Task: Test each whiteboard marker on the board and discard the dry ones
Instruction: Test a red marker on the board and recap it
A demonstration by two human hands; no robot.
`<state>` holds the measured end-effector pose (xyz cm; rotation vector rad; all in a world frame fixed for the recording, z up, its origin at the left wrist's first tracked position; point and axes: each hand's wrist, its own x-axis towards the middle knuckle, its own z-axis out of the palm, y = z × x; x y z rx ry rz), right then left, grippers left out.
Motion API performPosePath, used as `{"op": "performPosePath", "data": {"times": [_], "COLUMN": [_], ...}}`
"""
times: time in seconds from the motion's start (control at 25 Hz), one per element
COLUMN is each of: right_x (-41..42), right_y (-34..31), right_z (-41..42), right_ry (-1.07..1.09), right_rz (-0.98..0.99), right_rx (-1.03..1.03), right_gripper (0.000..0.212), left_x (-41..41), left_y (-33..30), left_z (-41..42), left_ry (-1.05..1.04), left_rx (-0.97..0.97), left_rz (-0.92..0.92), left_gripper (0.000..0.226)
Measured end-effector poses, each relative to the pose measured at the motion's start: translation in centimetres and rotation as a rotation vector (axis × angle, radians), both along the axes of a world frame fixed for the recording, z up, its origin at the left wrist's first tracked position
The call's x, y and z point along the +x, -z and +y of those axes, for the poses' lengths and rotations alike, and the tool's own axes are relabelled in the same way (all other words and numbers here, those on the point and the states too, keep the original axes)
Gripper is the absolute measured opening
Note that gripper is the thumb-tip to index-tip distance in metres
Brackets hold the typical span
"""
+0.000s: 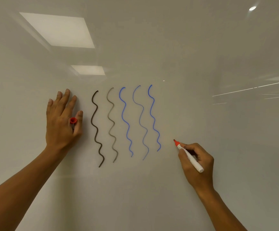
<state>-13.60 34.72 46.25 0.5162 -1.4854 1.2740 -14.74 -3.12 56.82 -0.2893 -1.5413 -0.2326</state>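
Head view showed my right hand (196,161) at the lower right of the frame, its grip clenched round a red marker (189,155), fingers pinching the white barrel with the uncapped tip pointing up and left toward the whiteboard (202,64). I could not tell whether the tip was touching the surface or just off it; no red mark showed beside it. My left hand (61,120), left of centre, lay flat against the board with its fingers straight, while the red cap (73,120) sat pinched between thumb and forefinger.

Between the two hands ran five wavy test lines: a dark black line (96,127), a paler grey line (112,125), a blue line (125,120), a faint blue line (142,124) and a strong blue line (154,119). The marker tip stood just right of the last one.

I judged the step in hand to be testing the red marker. The next move called for pressing the tip to the bare board and drawing a sixth squiggle, then judging the ink: a weak trace would mean discarding it.
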Motion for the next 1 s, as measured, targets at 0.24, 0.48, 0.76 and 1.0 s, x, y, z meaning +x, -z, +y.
{"op": "performPosePath", "data": {"times": [0.24, 0.48, 0.76, 1.0], "right_x": [2.7, 4.2, 5.7, 6.2], "right_y": [1.5, 4.6, 7.8, 9.8], "right_z": [-0.7, -1.5, -1.2, -1.6], "right_ry": [-0.222, -0.356, -0.376, -0.540], "right_rz": [-0.263, -0.403, -0.459, -0.507], "right_rx": [-0.098, -0.148, -0.202, -0.278], "right_gripper": [0.012, 0.009, 0.008, 0.030], "left_x": [1.2, 4.0, 7.3, 7.9], "left_y": [0.8, 1.9, 6.4, 12.7], "left_z": [-0.5, -1.6, 0.2, 5.4], "left_ry": [0.133, 0.175, 0.148, 0.133], "left_rx": [-0.004, -0.025, -0.056, -0.081], "left_rz": [-0.105, -0.181, -0.071, -0.301], "left_gripper": [0.057, 0.047, 0.038, 0.058]}}
